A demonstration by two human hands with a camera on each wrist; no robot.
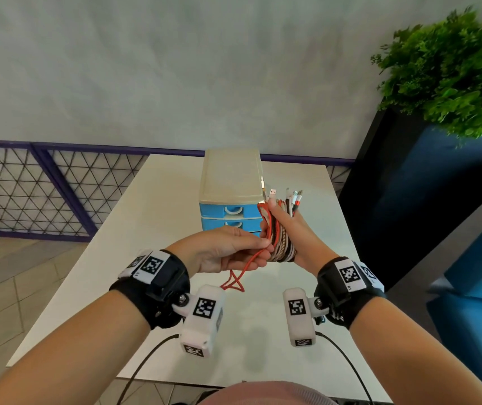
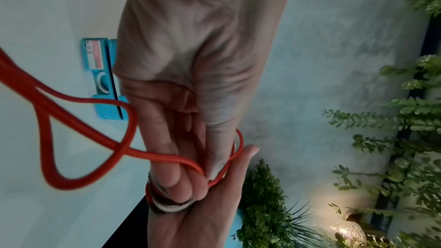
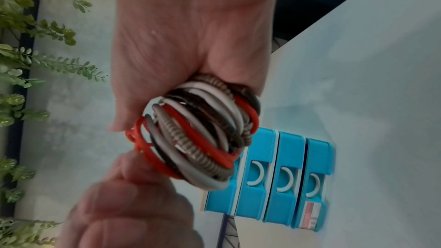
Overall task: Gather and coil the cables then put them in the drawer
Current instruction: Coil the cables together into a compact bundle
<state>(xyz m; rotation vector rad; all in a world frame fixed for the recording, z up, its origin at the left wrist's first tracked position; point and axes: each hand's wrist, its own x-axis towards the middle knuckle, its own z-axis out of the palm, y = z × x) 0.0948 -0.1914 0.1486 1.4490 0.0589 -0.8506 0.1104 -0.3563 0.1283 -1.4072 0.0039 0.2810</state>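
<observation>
My right hand [image 1: 288, 226] grips a coiled bundle of cables [image 1: 281, 247] in red, white, black and braided grey, upright above the table, with several plugs [image 1: 285, 197] sticking out on top. In the right wrist view the bundle [image 3: 203, 135] fills the fist of that right hand [image 3: 190, 44]. My left hand [image 1: 263, 249] pinches a loose red cable [image 1: 235, 283] right beside the bundle; its slack loop hangs down below the hand. The left wrist view shows thumb and fingers of the left hand [image 2: 210, 174] pinching the red cable [image 2: 95, 139]. Behind stands the drawer unit [image 1: 231, 182], its blue drawers [image 3: 281, 195] all closed.
The white table [image 1: 146, 229] carries only the drawer unit at its far middle. A dark planter [image 1: 409, 200] with a green plant [image 1: 452, 68] stands at the table's right side. A mesh railing [image 1: 29, 191] runs along the wall at the left.
</observation>
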